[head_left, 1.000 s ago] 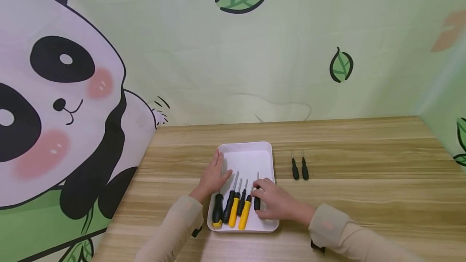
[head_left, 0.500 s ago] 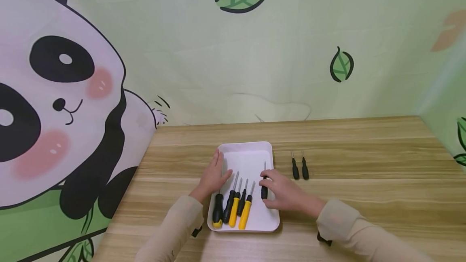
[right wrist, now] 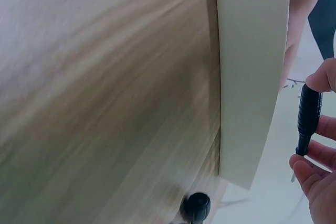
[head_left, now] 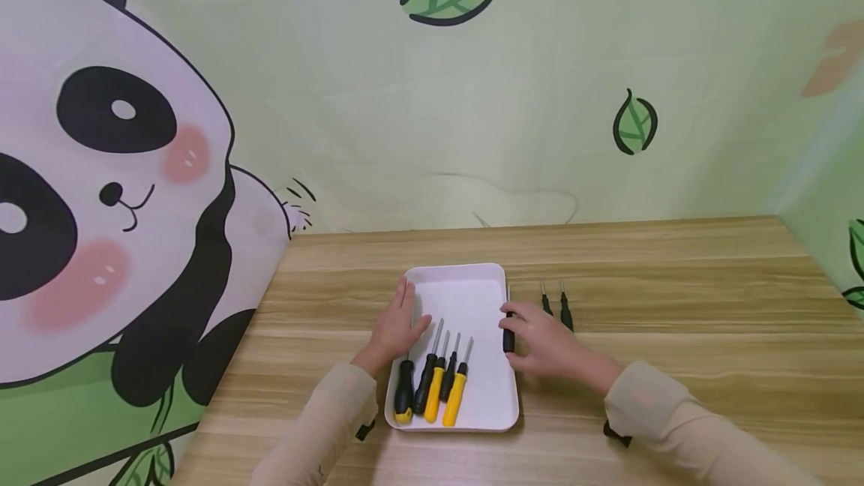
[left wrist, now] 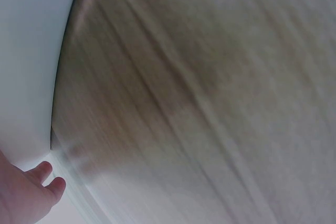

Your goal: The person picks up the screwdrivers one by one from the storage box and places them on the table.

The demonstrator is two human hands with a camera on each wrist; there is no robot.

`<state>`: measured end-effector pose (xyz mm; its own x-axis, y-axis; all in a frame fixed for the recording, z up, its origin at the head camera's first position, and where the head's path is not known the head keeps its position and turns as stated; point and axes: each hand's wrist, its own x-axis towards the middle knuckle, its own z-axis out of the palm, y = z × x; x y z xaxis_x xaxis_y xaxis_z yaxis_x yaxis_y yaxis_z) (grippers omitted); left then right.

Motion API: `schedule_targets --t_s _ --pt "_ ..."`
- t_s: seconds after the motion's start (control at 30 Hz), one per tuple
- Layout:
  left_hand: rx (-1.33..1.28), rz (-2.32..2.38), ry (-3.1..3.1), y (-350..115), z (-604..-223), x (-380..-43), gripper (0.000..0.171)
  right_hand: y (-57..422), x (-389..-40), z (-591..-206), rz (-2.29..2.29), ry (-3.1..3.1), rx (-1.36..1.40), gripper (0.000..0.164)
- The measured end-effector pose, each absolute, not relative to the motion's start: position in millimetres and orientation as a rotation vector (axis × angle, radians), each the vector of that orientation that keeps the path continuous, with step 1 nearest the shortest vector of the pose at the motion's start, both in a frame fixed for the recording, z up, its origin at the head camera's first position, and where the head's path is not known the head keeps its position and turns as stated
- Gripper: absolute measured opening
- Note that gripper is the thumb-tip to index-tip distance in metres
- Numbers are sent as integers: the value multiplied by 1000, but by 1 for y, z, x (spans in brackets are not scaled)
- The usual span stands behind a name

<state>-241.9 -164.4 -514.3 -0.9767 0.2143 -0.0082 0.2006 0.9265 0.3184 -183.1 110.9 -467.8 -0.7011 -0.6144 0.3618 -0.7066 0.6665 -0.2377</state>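
Pinched in my right hand [head_left: 550, 342] is a black-handled screwdriver [head_left: 509, 334], held upright in the head view over the right rim of a white tray [head_left: 459, 295]. The right wrist view shows its ribbed handle [right wrist: 310, 111] between thumb and fingers, above the tray wall [right wrist: 249, 77]. My left hand [head_left: 394, 330] rests along the tray's left rim with its fingers straight and its thumb over the inside. Several screwdrivers lie inside, including a large black one with a yellow end [head_left: 403, 390] and a yellow one [head_left: 455, 398].
Right of the tray, two small black screwdrivers lie side by side on the wooden table [head_left: 675, 298]. My right hand partly covers the nearer one [head_left: 546, 302]; the other [head_left: 566, 310] shows more. A panda-printed cloth [head_left: 526, 111] stands behind the table.
My right hand has lifted the black screwdriver from beside the yellow one and carried it rightward to the tray's right rim. My left hand has stayed still.
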Motion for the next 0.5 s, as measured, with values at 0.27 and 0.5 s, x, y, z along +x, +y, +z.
schedule_targets --t_s 0.27,0.5 --pt "330 507 3043 -164 -513 -241 74 124 -189 -473 551 -2618 1028 40" --pt "318 499 3038 -164 -514 -241 74 134 -194 -476 573 -2593 1001 41"
